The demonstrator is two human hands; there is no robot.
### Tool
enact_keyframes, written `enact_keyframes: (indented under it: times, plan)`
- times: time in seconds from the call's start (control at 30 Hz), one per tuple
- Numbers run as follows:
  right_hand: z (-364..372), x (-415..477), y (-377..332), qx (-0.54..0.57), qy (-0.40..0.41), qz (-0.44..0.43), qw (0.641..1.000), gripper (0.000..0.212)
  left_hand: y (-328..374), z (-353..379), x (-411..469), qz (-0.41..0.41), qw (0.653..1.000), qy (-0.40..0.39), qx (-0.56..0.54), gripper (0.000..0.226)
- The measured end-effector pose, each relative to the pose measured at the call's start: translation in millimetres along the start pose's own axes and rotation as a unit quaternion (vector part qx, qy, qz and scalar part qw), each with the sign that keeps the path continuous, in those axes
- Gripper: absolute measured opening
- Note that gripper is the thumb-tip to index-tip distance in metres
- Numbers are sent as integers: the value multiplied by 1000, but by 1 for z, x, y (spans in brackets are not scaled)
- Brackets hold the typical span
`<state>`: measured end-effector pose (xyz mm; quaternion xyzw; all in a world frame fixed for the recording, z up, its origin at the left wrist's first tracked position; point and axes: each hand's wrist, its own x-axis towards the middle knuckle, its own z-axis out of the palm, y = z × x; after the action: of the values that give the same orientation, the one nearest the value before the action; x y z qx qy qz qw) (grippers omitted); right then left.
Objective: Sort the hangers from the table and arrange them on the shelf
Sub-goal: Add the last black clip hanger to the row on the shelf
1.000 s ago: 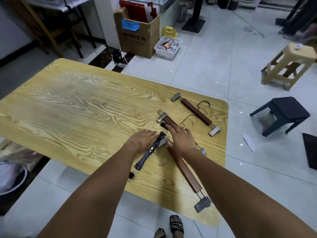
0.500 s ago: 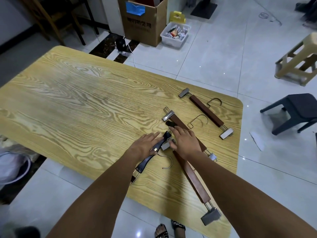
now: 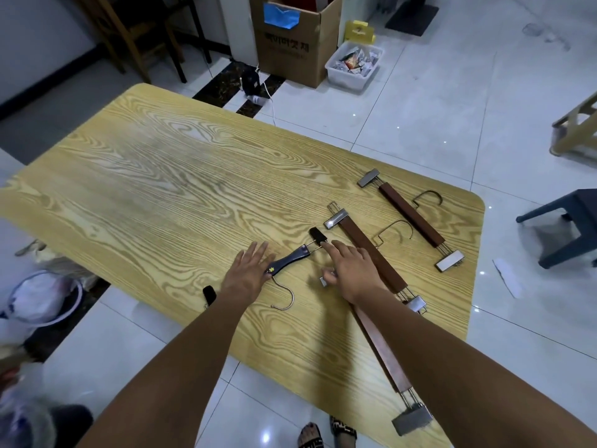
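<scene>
A dark hanger [image 3: 292,257] with black clips and a metal hook lies on the wooden table [image 3: 155,176]. My left hand [image 3: 247,274] rests flat on its lower half, fingers spread. My right hand [image 3: 353,273] lies open over the top of a long brown clip hanger [image 3: 384,354]. Its thumb touches that hanger's metal clip [image 3: 324,281] and its forefinger reaches the dark hanger's upper clip. Another brown hanger [image 3: 368,250] lies just right of my right hand, and a third brown hanger [image 3: 412,216] lies further right. No shelf is in view.
On the floor beyond the table stand a cardboard box [image 3: 292,43] and a clear bin of packets [image 3: 353,64]. A dark stool [image 3: 568,221] and a beige stool [image 3: 578,127] stand to the right. A wooden chair [image 3: 135,33] is at the back left. My sandalled feet show below the table's near edge.
The dark hanger has slid left under my left hand, off the brown hangers it overlapped. My right hand stays on the long brown hanger's top. The view has tilted down.
</scene>
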<state>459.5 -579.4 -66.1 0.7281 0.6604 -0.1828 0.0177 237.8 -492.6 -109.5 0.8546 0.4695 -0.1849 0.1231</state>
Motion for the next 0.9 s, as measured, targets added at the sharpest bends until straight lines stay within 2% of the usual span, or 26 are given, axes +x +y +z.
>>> enact_keyframes:
  times: [0.23, 0.33, 0.53, 0.7, 0.9]
  plan:
    - [-3, -6, -5, -9, -3, -8, 1000, 60, 7, 5, -17, -118, 993, 6, 31, 55]
    - [-2, -10, -2, -5, -1, -6, 1000, 58, 18, 3, -19, -142, 988, 43, 33, 57]
    - [-3, -21, 10, -4, 12, -6, 1000, 59, 30, 4, -25, -165, 985, 46, -19, 42]
    - [-1, -27, 16, -10, 15, -3, 1000, 56, 43, 9, -29, -155, 983, 78, -59, 44]
    - [6, -35, 16, -5, 9, -3, 1000, 55, 58, 6, -27, -125, 989, 43, -63, 55]
